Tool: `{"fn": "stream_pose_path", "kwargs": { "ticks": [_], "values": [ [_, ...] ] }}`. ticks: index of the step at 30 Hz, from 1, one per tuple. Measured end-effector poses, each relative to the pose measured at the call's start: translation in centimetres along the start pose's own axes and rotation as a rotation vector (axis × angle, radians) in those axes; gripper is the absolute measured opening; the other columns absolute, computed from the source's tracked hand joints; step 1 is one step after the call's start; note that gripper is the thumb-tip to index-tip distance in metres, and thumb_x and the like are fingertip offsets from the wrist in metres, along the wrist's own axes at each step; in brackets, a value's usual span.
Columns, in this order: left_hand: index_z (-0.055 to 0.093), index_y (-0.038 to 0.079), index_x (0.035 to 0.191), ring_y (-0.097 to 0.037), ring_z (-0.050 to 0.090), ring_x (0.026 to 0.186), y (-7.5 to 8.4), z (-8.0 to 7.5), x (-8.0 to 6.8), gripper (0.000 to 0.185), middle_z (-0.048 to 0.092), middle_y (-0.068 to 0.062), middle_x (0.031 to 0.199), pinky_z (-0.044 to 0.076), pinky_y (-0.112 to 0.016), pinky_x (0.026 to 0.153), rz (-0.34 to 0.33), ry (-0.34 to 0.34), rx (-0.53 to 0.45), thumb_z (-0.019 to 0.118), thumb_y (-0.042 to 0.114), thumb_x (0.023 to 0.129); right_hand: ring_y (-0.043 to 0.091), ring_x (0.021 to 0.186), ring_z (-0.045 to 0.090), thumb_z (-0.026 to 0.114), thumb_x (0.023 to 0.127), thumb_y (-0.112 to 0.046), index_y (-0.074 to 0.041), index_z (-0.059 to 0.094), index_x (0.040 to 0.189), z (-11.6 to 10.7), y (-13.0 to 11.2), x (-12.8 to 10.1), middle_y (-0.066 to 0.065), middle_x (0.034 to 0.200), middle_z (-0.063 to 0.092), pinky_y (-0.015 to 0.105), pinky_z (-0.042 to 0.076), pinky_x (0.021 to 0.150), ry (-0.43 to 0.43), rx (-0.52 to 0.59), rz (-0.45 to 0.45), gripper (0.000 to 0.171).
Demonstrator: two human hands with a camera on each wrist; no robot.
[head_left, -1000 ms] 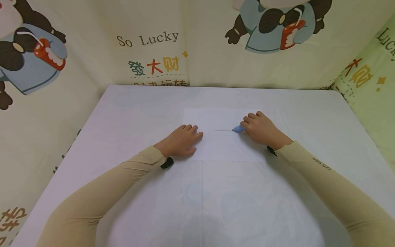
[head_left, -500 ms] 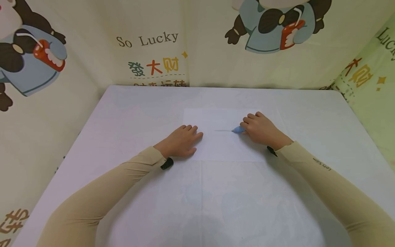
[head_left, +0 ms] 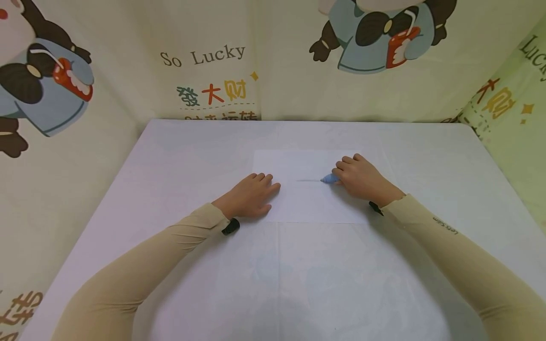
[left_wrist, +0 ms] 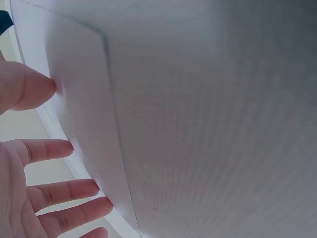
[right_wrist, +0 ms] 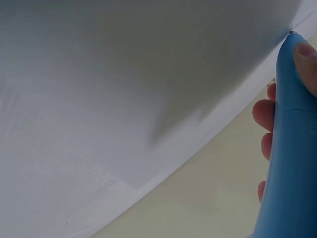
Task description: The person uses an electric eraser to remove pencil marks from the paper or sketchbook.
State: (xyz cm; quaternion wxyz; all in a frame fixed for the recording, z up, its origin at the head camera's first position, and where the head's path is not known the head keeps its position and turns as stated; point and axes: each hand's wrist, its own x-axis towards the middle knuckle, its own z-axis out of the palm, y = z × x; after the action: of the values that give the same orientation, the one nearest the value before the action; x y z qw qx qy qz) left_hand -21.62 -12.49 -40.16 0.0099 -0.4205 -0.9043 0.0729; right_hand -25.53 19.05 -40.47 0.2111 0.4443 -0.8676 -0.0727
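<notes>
A sheet of white paper lies on the white table, with a thin grey line across its middle. My left hand rests with spread fingertips on the sheet's left part; in the left wrist view its fingers are straight and the thumb stands apart. My right hand grips a thick blue pen, its small dark tip at the right end of the line. In the right wrist view the pen has a smooth, wide body with a seam, fingers curled round it and the thumb near the tip.
The white-covered table runs out on all sides of the sheet. Pale printed cloth with cartoon figures and lettering hangs behind it and at both sides. Black wrist devices show under both sleeves.
Both hands, the pen and the line stay practically where they were. The hanging cloth at the left has shifted slightly.
</notes>
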Motion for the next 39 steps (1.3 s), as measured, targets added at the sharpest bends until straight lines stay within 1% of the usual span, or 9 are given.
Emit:
{"fn": "stream_pose_path", "kwargs": {
  "ticks": [3,10,17,25,32,39],
  "values": [
    [0.049,0.010,0.124,-0.026,0.055,0.098,0.00,0.03,-0.01,0.042,0.055,-0.011,0.113,0.046,-0.041,0.089,-0.005,-0.010,-0.001,0.053,0.032,0.088,0.026,0.075,0.055,0.076,0.075,-0.017,-0.002,0.062,0.083,0.07,0.01,0.01,0.009,0.077,0.060,0.036,0.039,0.066,-0.002,-0.004,-0.002,0.022],
    [0.049,0.009,0.122,-0.027,0.055,0.096,-0.09,0.16,-0.03,0.041,0.055,-0.012,0.111,0.046,-0.041,0.088,0.007,0.008,0.005,0.054,0.031,0.088,0.026,0.074,0.054,0.076,0.074,-0.016,-0.002,0.061,0.082,0.08,-0.01,0.08,0.009,0.075,0.059,0.036,0.039,0.066,-0.003,0.000,0.000,0.022],
    [0.049,0.009,0.122,-0.026,0.055,0.095,-0.12,0.10,-0.01,0.040,0.055,-0.011,0.110,0.046,-0.041,0.087,0.009,0.014,0.006,0.054,0.031,0.088,0.026,0.075,0.055,0.075,0.075,-0.016,-0.002,0.062,0.083,-0.25,-0.11,0.17,0.009,0.077,0.060,0.037,0.040,0.066,-0.018,0.009,-0.002,0.021],
    [0.049,0.009,0.121,-0.026,0.056,0.096,-0.17,0.14,-0.06,0.040,0.055,-0.011,0.110,0.046,-0.041,0.089,0.011,0.019,-0.002,0.054,0.030,0.088,0.026,0.078,0.057,0.076,0.075,-0.018,-0.002,0.065,0.089,-0.29,-0.22,0.20,0.010,0.081,0.063,0.036,0.040,0.068,-0.042,0.014,-0.007,0.023],
    [0.050,0.010,0.120,-0.025,0.056,0.093,-0.20,0.10,-0.13,0.038,0.056,-0.010,0.107,0.046,-0.040,0.087,0.010,0.028,-0.002,0.054,0.030,0.087,0.026,0.078,0.057,0.076,0.076,-0.018,-0.002,0.064,0.087,-0.42,-0.28,0.25,0.010,0.080,0.062,0.036,0.040,0.067,-0.043,0.006,-0.003,0.023],
    [0.050,0.010,0.121,-0.026,0.056,0.095,-0.21,0.07,-0.13,0.040,0.056,-0.011,0.110,0.046,-0.040,0.088,0.009,0.025,-0.004,0.053,0.030,0.087,0.027,0.078,0.057,0.076,0.075,-0.018,-0.002,0.064,0.087,-0.35,-0.21,0.26,0.010,0.079,0.062,0.037,0.040,0.067,-0.037,-0.002,0.011,0.023]
  ]
}}
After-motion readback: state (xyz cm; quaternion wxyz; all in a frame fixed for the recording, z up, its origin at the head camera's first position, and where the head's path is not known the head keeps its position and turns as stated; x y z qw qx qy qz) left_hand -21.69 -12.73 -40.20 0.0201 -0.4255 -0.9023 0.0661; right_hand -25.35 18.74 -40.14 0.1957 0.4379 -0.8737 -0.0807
